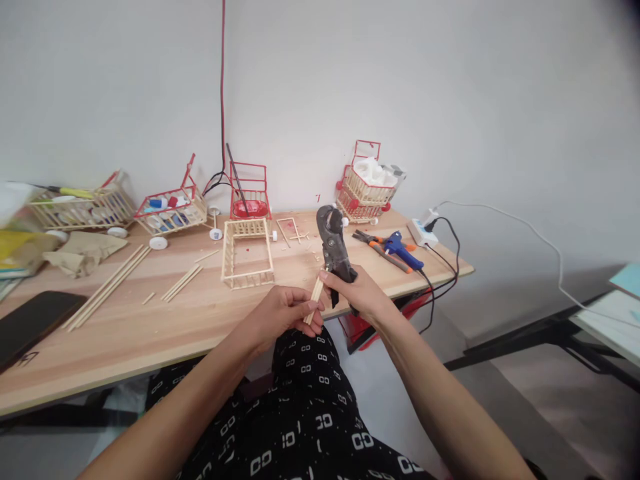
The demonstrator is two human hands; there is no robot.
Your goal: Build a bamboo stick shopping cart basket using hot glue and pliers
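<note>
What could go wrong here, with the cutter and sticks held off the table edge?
1. The left hand pinches the short sticks right beside the cutter in the right hand; fingertips could get nipped.
2. The sticks are held beyond the table edge, above the lap, so cut ends would likely drop to the floor.

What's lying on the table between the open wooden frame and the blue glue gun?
In the head view, between the frame and the glue gun lie a small flat stick rectangle, scattered offcuts, and orange-handled pliers. The cutter in the right hand overlaps that stretch.
</note>
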